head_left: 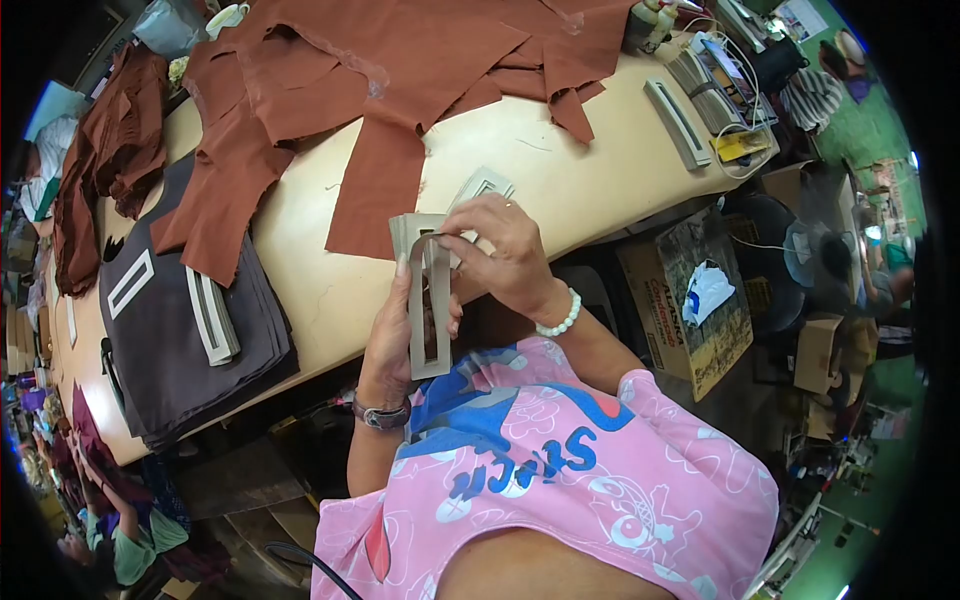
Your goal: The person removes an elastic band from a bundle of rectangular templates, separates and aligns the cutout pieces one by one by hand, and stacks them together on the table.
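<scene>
My left hand [388, 335], with a wristwatch, is closed around a grey-beige rectangular frame piece [432, 369] that has a long slot cut through it. My right hand [505, 240], wearing a white bead bracelet, pinches this piece's bent upper end. Just behind my fingers shows a small stack of similar slotted pieces [401, 232]; whether my left hand also holds it, I cannot tell. Farther back, more slotted pieces [485, 184] lie on the table [560, 190], partly covered by my right hand.
Rust-brown cloth pieces [375, 190] spread over the far side. At left lies a dark cloth stack [185, 365] bearing a single slotted frame [131, 284] and a pile of frames [212, 325]. A long pale box [677, 125] sits at right, above a cardboard box [655, 310].
</scene>
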